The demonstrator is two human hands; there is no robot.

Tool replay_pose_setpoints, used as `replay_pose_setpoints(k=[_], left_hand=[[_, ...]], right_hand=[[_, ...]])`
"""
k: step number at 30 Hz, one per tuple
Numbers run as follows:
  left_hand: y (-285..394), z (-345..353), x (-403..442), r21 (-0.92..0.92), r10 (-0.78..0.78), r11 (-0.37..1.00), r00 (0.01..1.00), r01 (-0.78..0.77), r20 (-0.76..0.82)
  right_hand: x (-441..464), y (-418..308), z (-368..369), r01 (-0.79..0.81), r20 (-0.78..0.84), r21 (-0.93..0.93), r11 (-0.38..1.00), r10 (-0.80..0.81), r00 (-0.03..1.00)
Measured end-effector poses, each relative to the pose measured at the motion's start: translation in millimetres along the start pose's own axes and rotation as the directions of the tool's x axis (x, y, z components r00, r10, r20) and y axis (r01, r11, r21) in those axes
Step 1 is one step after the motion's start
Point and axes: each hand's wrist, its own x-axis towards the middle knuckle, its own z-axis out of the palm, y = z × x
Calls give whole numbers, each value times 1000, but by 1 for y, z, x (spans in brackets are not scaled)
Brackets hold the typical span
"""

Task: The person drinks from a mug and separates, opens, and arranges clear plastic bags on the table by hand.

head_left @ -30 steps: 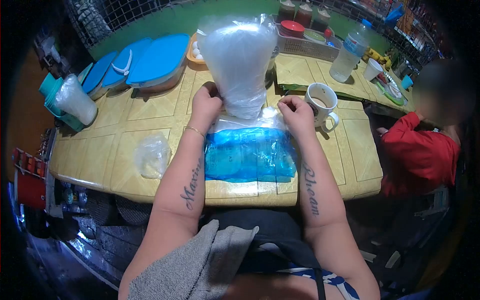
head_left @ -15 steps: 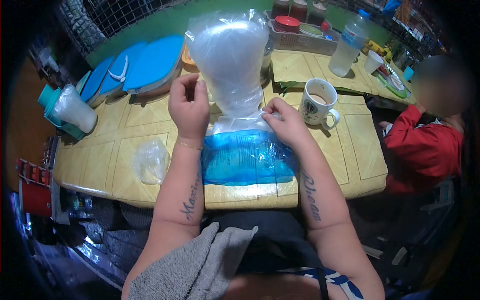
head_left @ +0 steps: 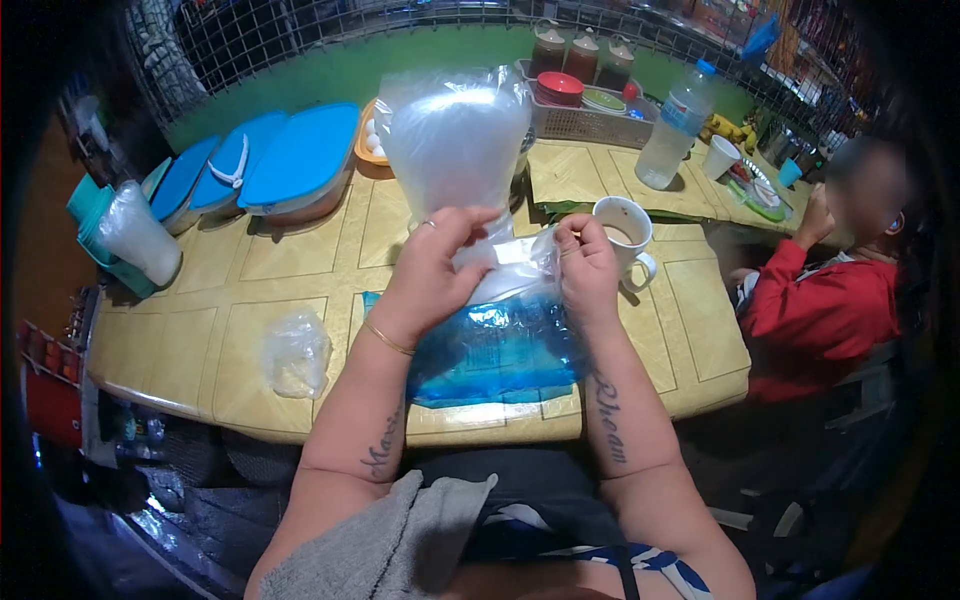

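Observation:
A tall bundle of clear plastic bags (head_left: pixel 455 140) stands upright on the table, and its lower part lies between my hands. My left hand (head_left: pixel 430 275) reaches over this lower part from the left, thumb and forefinger apart and touching the plastic. Its other fingers are partly hidden. On the right, my right hand (head_left: pixel 590 275) pinches the edge of a clear plastic bag (head_left: pixel 540 255) between thumb and fingers. A blue printed plastic wrapper (head_left: pixel 495 350) lies flat below both hands. Just beyond my right hand stands a white mug (head_left: pixel 625 235) with brown drink inside.
Blue-lidded containers (head_left: pixel 300 155), an orange bowl of eggs (head_left: pixel 372 140) and a teal holder (head_left: pixel 95 220) line the left and back. A crumpled clear bag (head_left: pixel 297 352) lies left. A water bottle (head_left: pixel 675 130) stands back right. A person in red (head_left: pixel 825 310) sits right.
My left hand has moved right and down from beside the bundle onto its lower part. My right hand still pinches the plastic, now slightly lower. The whole view has shifted a little.

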Motion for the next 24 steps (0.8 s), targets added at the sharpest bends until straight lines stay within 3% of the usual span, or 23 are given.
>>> replay_pose_setpoints(k=[4,8,10,11,16,20,21,24], left_hand=[[-5,5,-4,-182,-123,978,987,103,-105],[-15,2,-4,-101,-136,988,970,118,-201],[-24,6,-4,-140,-182,978,961,156,-207],[-28,6,-5,-71,-170,985,964,159,-205],[-11,5,-5,-40,-118,993,981,114,-156],[-3,1,-3,11,-99,995,977,102,-189],[-2,1,-3,11,-83,996,980,86,-182],[-3,5,-2,-49,-36,998,980,27,-195]], right_hand=[[0,0,-8,-85,126,-70,994,94,988],[4,4,-4,132,176,-111,985,-112,978],[2,-6,-10,412,253,-525,745,-326,911],[-5,-32,-3,476,301,-618,625,-371,878],[-13,-32,15,511,349,-794,330,-441,827],[-2,-18,1,435,142,-601,671,-446,884],[-1,-17,0,429,80,-596,679,-482,873],[0,-10,-6,339,12,-494,800,-384,923]])
